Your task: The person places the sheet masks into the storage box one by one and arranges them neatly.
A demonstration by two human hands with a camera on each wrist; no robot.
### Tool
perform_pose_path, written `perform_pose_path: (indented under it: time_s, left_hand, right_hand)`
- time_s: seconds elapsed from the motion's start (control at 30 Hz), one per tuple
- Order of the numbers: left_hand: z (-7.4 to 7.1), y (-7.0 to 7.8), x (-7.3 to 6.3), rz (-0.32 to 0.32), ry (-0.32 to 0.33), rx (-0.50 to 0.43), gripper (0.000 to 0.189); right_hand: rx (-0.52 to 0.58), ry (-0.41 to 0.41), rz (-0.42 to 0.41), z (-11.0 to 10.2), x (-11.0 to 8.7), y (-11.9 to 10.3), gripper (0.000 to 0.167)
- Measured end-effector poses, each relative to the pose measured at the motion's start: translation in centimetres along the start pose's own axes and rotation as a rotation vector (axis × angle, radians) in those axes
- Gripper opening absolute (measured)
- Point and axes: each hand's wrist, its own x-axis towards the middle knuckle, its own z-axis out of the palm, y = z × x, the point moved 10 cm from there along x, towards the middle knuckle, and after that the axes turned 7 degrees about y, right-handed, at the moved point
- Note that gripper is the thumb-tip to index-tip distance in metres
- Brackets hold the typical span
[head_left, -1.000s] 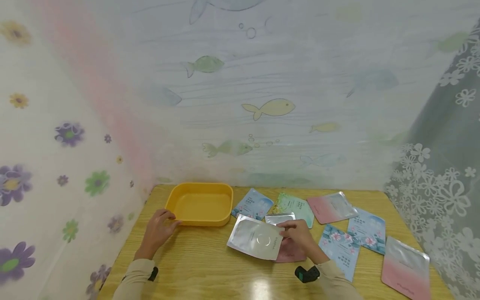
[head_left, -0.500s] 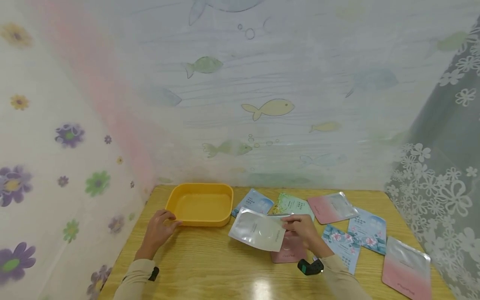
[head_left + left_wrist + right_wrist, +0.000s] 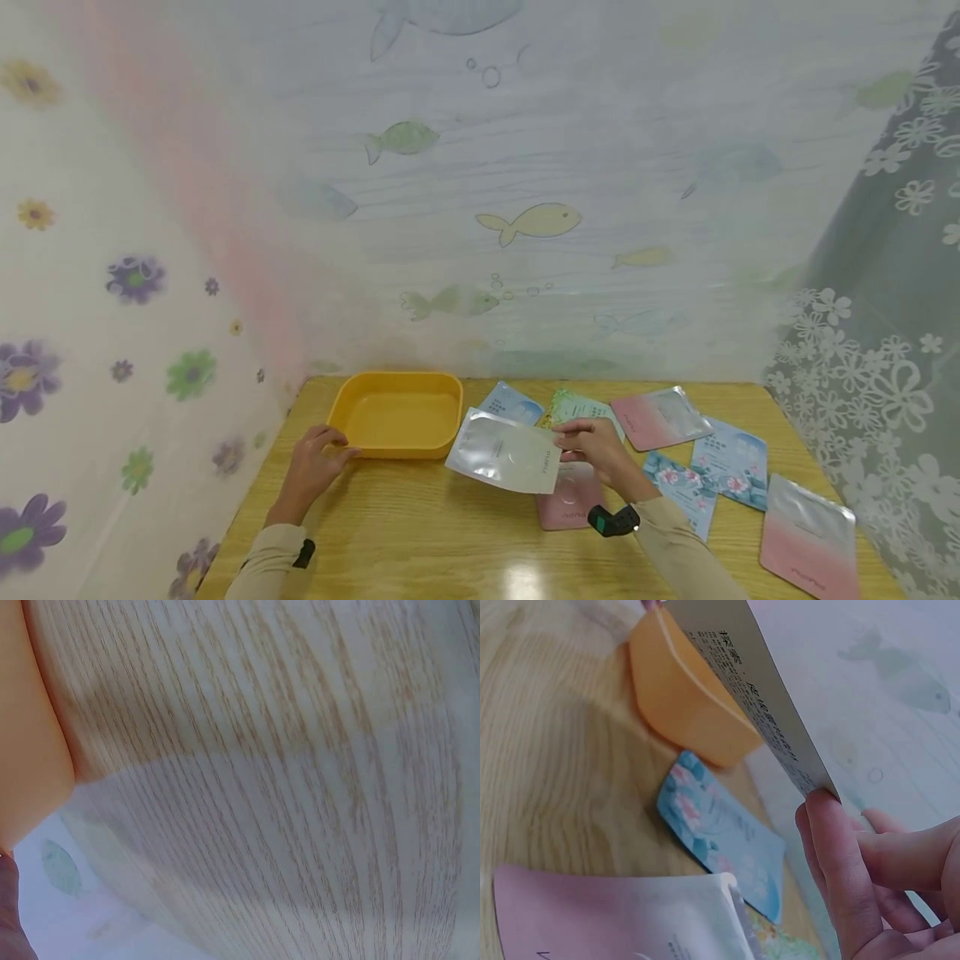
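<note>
My right hand pinches the right edge of a silver-and-cream face mask packet, held tilted above the table. In the right wrist view the printed back of this packet shows between thumb and fingers. Below it lies a pink-and-silver packet, partly covered. At the left, my left hand grips the near left corner of a yellow plastic basin, whose inside holds nothing. The left wrist view mostly shows wood grain and a bit of the basin wall; the fingertips are hidden there.
Behind the held packet lie a blue packet and a green one. To the right are pink packets and flowered blue packets on the wooden table. Patterned curtains hang behind the table and at both sides.
The right hand has lifted the cream packet up and away from the pink one, then shifted slightly left toward the basin. My left hand has stayed on the basin. The head view tilted slightly.
</note>
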Motion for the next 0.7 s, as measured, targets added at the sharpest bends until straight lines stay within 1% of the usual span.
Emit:
perform_pose_path:
  time_s: [0.3,0.57,0.7]
  left_hand:
    - [0.1,-0.4,-0.1,-0.048,-0.023,0.003,0.027]
    - [0.0,-0.2,0.1,-0.058,-0.026,-0.017,0.027]
    - [0.0,-0.3,0.0,-0.060,-0.029,-0.013,0.027]
  right_hand:
    - [0.020,-0.030,-0.018,1.1,0.8,-1.4,0.026]
    - [0.048,-0.017,-0.004,2.7,1.9,-2.7,0.027]
    - [0.056,-0.021,-0.006,3.8,2.5,-3.3,0.025]
